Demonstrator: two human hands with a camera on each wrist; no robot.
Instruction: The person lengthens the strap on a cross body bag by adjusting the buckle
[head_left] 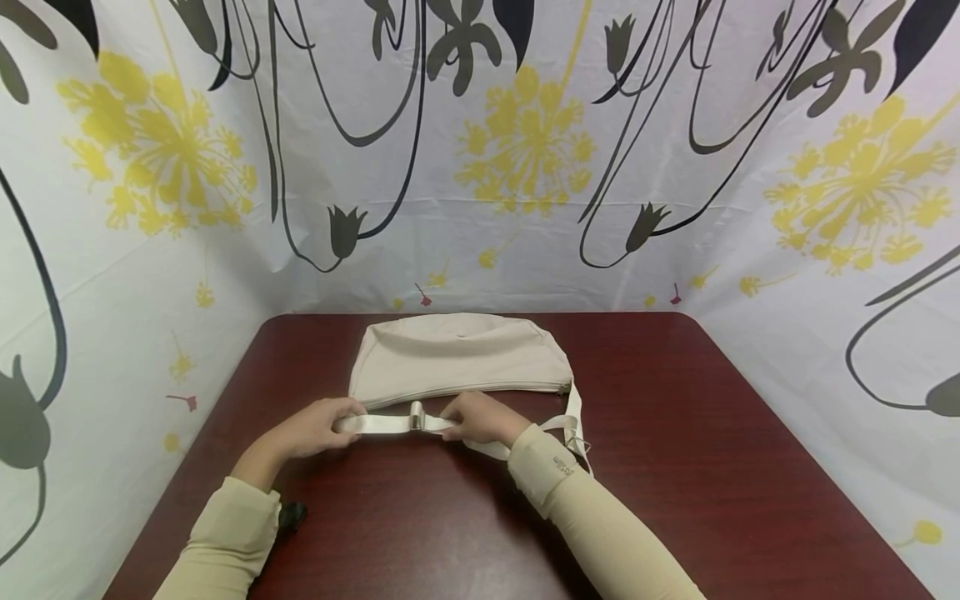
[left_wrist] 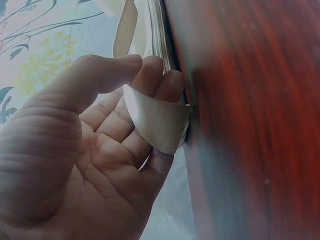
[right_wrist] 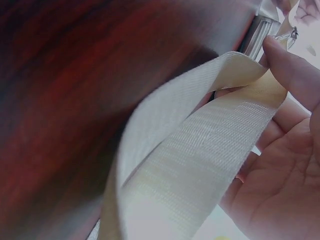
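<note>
A cream fabric shoulder bag (head_left: 461, 354) lies on the table, its zipper (head_left: 465, 389) along the near side. In front of it, the bag's webbing strap (head_left: 386, 424) stretches between both hands, with a metal slider buckle (head_left: 416, 417) on that stretch. My left hand (head_left: 318, 427) grips the strap at its left end; in the left wrist view the strap (left_wrist: 157, 120) loops over the fingers, thumb close to the fingertips. To the right of the buckle, my right hand (head_left: 483, 417) pinches the strap. Two layers of strap (right_wrist: 205, 145) run from its fingers in the right wrist view.
The dark red wooden table (head_left: 712, 500) has rounded far corners. Patterned white fabric (head_left: 465, 275) hangs behind it and on both sides. More strap (head_left: 573, 417) trails down at the bag's right end. A small dark object (head_left: 291, 517) shows beside the left sleeve.
</note>
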